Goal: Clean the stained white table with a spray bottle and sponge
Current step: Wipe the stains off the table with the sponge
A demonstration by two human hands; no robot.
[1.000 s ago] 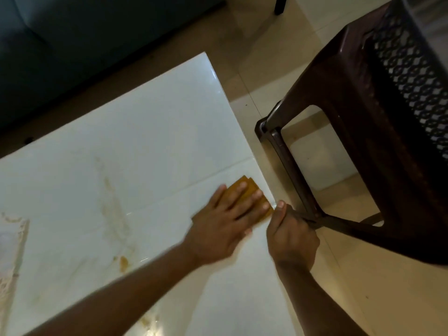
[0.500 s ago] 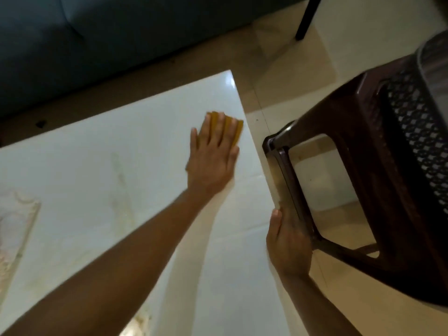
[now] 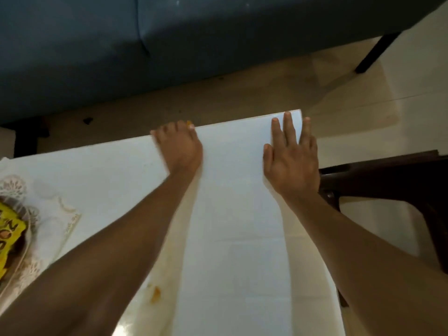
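Since half a second ago my left hand has carried the sponge from the right side of the white table to its far edge; my right hand has left the table's side and is now lying flat near the far right corner, fingers straight and slightly apart. My left fingers are curling over the sponge, of which only a yellow sliver is showing. An orange stain is remaining beside my left forearm. A lace mat is lying at the left.
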